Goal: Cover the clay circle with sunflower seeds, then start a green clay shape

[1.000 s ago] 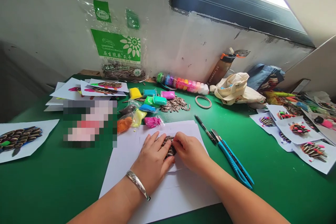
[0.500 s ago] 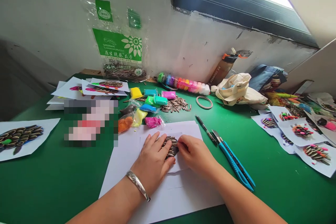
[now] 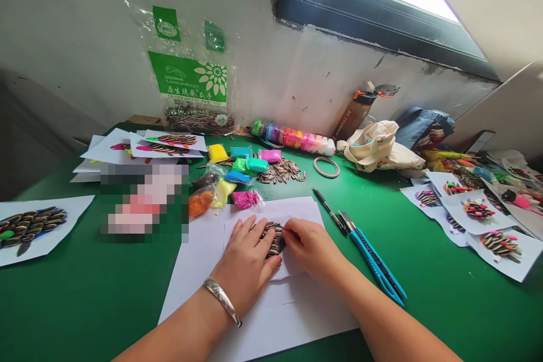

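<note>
My left hand [image 3: 250, 257], with a silver bangle at the wrist, lies flat with fingers spread over a cluster of striped sunflower seeds [image 3: 275, 236]. The seeds are set close together on dark material on a small white sheet, and my fingers cover their left part. At the cluster's right edge is my right hand [image 3: 309, 246], thumb and forefinger pinched together. Whatever is between those fingertips is hidden. Beneath both hands are larger white paper sheets [image 3: 203, 305].
Bagged coloured clay [image 3: 240, 176] and loose seeds [image 3: 282, 171] lie behind the paper. To the right are a pen [image 3: 328, 210], a blue cutter [image 3: 377, 263] and a tape roll [image 3: 326, 167]. Finished seed pictures [image 3: 477, 209] flank both sides. A seed bag [image 3: 189, 85] leans on the wall.
The camera view has shifted slightly, moving the surroundings a little left in the picture. Both hands keep nearly the same pose at the seed cluster.
</note>
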### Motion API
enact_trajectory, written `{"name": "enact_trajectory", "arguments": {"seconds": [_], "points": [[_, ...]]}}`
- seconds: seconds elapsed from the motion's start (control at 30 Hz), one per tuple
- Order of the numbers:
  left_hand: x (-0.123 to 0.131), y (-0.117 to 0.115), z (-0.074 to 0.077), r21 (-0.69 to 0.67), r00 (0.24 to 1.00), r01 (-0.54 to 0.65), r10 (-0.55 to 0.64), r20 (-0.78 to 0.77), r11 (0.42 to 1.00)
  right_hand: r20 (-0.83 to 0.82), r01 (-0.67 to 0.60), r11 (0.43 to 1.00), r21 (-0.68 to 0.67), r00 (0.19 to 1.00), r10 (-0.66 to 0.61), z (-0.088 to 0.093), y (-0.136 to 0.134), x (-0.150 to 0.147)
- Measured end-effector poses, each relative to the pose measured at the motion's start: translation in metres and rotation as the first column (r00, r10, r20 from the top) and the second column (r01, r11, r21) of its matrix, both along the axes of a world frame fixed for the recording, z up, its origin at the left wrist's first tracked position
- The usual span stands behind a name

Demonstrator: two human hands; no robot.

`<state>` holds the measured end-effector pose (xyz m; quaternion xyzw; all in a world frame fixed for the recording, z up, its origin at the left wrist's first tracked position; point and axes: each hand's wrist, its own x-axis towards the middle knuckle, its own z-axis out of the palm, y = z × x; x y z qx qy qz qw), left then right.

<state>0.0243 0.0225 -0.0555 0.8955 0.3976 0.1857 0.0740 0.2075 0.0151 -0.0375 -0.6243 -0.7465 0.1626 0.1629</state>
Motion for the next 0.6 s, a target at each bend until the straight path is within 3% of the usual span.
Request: {"name": "enact_trajectory", "arguments": {"seconds": [0.13,0.3,0.43,0.6], "points": [[-0.001,0.000,0.001,-0.042,1.000,0.004,-0.004,0.003,0.999,0.112,0.093,0.995,0.042,0.989,-0.098,0.013,0.024,0.022],[-0.003,-0.001,0.002,-0.082,1.000,-0.006,0.008,0.024,0.997,0.243,0.198,0.973,0.119,0.944,-0.222,0.024,0.083,0.049],[-0.004,0.000,0.000,-0.072,0.999,-0.017,0.020,0.041,0.997,0.354,0.244,0.962,0.125,0.895,-0.273,0.014,0.114,0.054],[-0.004,0.000,-0.001,-0.064,0.998,-0.019,0.022,0.053,0.998,0.464,0.260,0.961,0.099,0.842,-0.276,-0.004,0.119,0.049]]}}
